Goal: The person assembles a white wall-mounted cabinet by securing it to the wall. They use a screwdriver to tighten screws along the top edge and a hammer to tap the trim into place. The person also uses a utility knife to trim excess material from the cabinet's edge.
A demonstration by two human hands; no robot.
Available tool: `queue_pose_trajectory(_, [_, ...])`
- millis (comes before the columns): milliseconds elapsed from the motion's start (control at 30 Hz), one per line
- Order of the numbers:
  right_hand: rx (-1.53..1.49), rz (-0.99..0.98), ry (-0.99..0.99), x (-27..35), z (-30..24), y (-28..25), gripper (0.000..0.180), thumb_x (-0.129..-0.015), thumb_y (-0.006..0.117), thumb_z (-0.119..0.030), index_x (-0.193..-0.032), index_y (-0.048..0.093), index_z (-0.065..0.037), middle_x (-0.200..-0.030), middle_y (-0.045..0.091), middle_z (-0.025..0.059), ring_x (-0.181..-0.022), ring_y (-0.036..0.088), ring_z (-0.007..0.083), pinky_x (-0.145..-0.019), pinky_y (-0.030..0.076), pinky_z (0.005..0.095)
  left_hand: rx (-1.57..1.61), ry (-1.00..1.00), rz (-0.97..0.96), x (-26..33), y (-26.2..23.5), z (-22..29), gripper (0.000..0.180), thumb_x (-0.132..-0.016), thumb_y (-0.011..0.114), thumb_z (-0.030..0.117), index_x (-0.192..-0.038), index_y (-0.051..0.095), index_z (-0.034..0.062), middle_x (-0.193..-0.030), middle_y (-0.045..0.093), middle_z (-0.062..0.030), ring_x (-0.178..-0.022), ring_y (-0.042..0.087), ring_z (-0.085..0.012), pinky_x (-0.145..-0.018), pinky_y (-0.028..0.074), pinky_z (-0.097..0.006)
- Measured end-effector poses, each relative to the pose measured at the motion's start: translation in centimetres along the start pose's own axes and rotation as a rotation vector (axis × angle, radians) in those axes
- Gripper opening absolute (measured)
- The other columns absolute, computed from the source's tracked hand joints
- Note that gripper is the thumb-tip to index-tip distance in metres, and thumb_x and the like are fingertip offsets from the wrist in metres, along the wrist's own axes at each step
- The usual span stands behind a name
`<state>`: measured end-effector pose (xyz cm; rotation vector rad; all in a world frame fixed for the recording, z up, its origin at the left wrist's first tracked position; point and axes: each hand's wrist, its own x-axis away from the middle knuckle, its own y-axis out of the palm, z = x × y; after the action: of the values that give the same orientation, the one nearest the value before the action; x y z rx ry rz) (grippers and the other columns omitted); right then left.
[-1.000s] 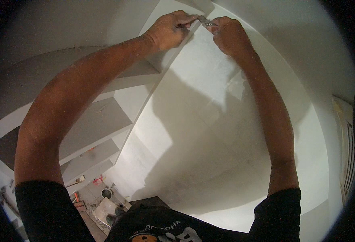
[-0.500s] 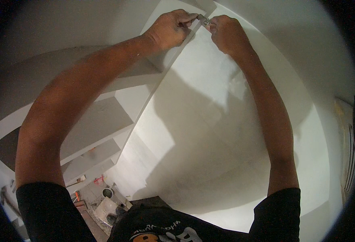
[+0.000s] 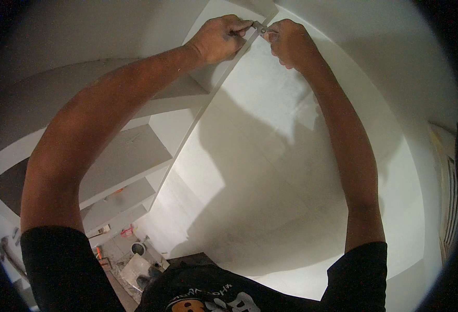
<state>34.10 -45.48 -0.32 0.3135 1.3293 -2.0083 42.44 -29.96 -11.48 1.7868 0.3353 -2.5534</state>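
Both my arms reach up to the top corner of a large white panel [image 3: 260, 192]. There, a small grey metal fitting [image 3: 260, 29], hinge-like with a round spot on it, lies across the panel's left edge. My left hand [image 3: 216, 39] is closed, its thumb and finger pinching the fitting's left end. From the right, my right hand [image 3: 294, 44] closes its fingers around the other end. The fingers partly cover the piece, so its exact kind and whether it is fastened cannot be told.
Left of the panel stands a white shelf unit [image 3: 130, 151] with open compartments. Below on the floor are a dark round bucket [image 3: 138, 248], a pale square board [image 3: 135, 268] and orange-handled tools [image 3: 99, 252]. Striped boards [image 3: 450, 203] lean at the far right.
Both hands stay at the fitting. My right hand has turned slightly, with its lower fingers showing more, and my left fingertips have shifted a little.
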Motion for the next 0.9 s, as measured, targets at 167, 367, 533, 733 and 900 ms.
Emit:
queue_pose_trajectory(167, [-0.010,0.006,0.002,0.8,-0.5,-0.3,0.027,-0.102,0.059,-0.022,-0.101,0.070,0.002,-0.065,0.064,0.0109,-0.048,0.059,0.0166,-0.046,0.051,0.0350,-0.042,0.028,-0.004,0.2,-0.9,0.5,0.042,-0.087,0.058,0.006,-0.128,0.066,0.0062,-0.102,0.065,-0.0102,-0.094,0.065,-0.0227,-0.093,0.053,-0.033])
queue_pose_trajectory(367, [-0.006,0.058,-0.038,0.8,0.1,-0.3,0.026,-0.099,0.062,-0.021,-0.095,0.069,0.003,-0.064,0.063,0.0133,-0.052,0.061,0.0209,-0.052,0.051,0.0383,0.063,-0.029,-0.001,0.2,-0.2,0.4,0.038,-0.088,0.059,0.006,-0.125,0.067,0.0055,-0.101,0.065,-0.0102,-0.092,0.065,-0.0225,-0.091,0.053,-0.033])
queue_pose_trajectory(533, [-0.048,0.157,-0.115,0.5,0.8,0.4,0.024,-0.088,0.072,-0.020,-0.088,0.070,0.005,-0.084,0.070,0.0262,-0.083,0.071,0.0416,-0.080,0.056,0.0489,0.091,-0.047,-0.019,-0.1,-0.3,0.8,0.036,-0.089,0.060,0.007,-0.124,0.068,0.0051,-0.099,0.065,-0.0100,-0.092,0.065,-0.0215,-0.090,0.053,-0.032])
queue_pose_trajectory(733, [-0.016,0.047,-0.038,1.2,-1.0,0.0,0.028,-0.101,0.060,-0.021,-0.107,0.069,0.006,-0.064,0.066,0.0143,-0.048,0.064,0.0186,-0.047,0.053,0.0338,0.059,-0.028,-0.002,0.3,-0.5,-0.3,0.038,-0.090,0.061,0.011,-0.126,0.068,0.0060,-0.102,0.066,-0.0086,-0.091,0.065,-0.0214,-0.091,0.053,-0.032])
queue_pose_trajectory(900, [0.000,0.105,-0.075,0.7,0.0,-0.1,0.023,-0.090,0.070,-0.021,-0.089,0.071,0.003,-0.087,0.071,0.0245,-0.085,0.071,0.0408,-0.081,0.057,0.0473,0.122,-0.020,0.015,0.2,0.0,0.5,0.034,-0.085,0.057,0.000,-0.118,0.066,0.0011,-0.095,0.060,-0.0059,-0.075,0.064,-0.0136,-0.067,0.057,-0.030])
